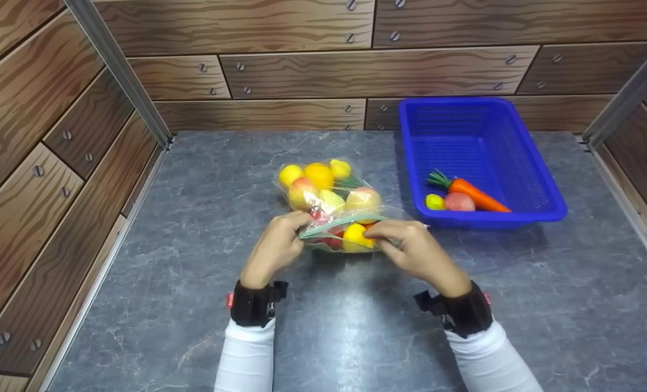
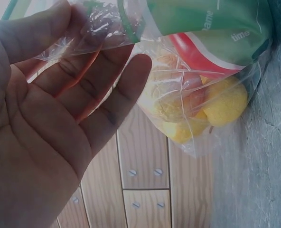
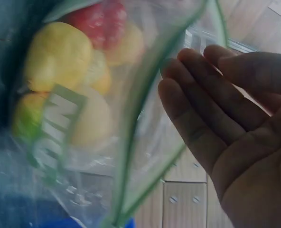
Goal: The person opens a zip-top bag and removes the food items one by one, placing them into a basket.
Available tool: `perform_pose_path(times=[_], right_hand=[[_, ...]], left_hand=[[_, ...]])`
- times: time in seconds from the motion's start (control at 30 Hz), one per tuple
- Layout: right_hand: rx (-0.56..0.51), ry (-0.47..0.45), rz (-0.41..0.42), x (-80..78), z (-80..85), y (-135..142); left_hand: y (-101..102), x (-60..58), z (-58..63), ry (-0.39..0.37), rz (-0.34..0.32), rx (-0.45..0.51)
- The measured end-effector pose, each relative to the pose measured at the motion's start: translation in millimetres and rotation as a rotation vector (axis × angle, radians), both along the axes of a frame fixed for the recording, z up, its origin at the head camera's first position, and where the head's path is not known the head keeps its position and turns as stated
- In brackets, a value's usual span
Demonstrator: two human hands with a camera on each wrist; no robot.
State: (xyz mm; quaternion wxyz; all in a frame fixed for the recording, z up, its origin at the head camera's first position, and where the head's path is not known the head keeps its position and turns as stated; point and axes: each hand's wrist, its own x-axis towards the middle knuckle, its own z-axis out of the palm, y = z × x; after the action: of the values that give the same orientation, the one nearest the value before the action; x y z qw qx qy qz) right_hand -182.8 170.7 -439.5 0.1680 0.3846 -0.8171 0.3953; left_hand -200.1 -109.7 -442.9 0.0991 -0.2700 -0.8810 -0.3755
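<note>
A clear zip bag with a green seal strip lies on the grey table, filled with several fruits. Yellow, orange and reddish ones show through the plastic, among them a yellow fruit close to the mouth. My left hand pinches the plastic at the left end of the seal between thumb and fingers. At the right end, my right hand reaches to the parted mouth; in the right wrist view its fingers look nearly straight beside the green strip, with no clear grip on it.
A blue plastic basket stands at the back right. Inside lie a carrot with green leaves, a pinkish round fruit and a small yellow-green one. Wood-patterned panels enclose the table at the back and sides.
</note>
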Motion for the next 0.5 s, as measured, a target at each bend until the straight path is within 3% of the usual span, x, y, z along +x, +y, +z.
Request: perform_pose_path(times=[0.23, 0.5], right_hand=[[0.07, -0.05, -0.126, -8.0, -18.5, -15], [0.102, -0.092, -0.247, -14.5, -28.4, -38]], left_hand=[[1, -0.9, -0.2, -0.015, -0.005, 0.006], [3, 0.1, 0.7, 0.008, -0.008, -0.003]])
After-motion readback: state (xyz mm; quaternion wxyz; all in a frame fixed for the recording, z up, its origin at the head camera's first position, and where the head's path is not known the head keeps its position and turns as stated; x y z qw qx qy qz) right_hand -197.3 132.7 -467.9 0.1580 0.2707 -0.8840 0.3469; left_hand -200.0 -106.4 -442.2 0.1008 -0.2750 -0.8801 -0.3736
